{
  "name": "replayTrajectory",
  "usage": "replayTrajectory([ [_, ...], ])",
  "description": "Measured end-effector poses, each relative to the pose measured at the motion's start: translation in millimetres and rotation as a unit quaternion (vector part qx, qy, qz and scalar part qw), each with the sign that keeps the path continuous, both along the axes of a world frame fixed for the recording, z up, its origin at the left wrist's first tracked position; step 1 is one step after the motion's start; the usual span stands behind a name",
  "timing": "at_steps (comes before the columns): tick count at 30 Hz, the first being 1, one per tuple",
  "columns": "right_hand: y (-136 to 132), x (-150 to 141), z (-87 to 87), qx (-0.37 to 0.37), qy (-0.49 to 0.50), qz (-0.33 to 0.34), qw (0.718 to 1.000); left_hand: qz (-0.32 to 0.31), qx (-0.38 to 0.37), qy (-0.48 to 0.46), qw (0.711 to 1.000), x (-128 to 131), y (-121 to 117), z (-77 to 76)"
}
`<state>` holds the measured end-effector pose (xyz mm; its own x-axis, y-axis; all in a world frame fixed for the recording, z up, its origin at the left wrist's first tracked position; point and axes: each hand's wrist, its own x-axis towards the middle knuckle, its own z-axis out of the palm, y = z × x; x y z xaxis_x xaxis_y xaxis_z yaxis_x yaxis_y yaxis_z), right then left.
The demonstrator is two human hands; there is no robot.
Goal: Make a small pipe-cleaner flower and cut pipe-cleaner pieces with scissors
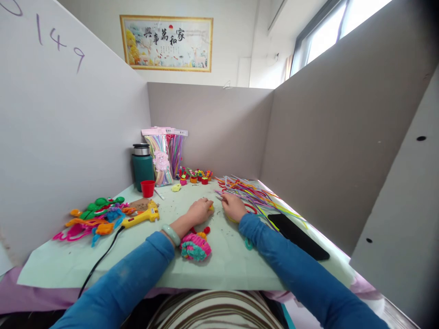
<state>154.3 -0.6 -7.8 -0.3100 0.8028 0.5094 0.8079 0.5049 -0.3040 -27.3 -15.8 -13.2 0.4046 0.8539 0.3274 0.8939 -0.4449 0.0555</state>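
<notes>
My left hand, with a pale green bangle at the wrist, is closed on a small yellow fuzzy piece. To its right, my right hand is closed around a tool with a thin grey metal tip; its handle is mostly hidden. The two hands are apart, close above the table. A pink and turquoise fuzzy bundle lies below my left hand, with red and yellow bits beside it. Teal loops lie under my right forearm.
Loose pipe cleaners spread at the back right, near a black flat slab. At left are a yellow glue gun with its cord, colourful fuzzy pieces, a red cup and a green bottle. Partitions enclose the table.
</notes>
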Motion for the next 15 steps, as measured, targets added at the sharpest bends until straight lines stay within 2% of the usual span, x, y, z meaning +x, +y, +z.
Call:
replayTrajectory([
  [4,15.6,24.6,8.7,-0.005,0.031,-0.1,0.995,0.025,0.009,0.014,1.0,-0.1,-1.9,3.0],
  [8,31.2,53.0,14.3,-0.038,0.007,-0.199,0.979,0.024,0.013,0.018,0.999,-0.3,-3.4,5.2],
  [13,49.0,84.8,8.1,-0.124,-0.026,-0.318,0.939,0.04,-0.005,0.002,0.999,-1.4,-3.8,5.5],
  [15,53.3,95.2,2.7,-0.128,-0.02,-0.338,0.932,0.038,-0.009,-0.013,0.999,-2.3,-2.0,3.9],
])
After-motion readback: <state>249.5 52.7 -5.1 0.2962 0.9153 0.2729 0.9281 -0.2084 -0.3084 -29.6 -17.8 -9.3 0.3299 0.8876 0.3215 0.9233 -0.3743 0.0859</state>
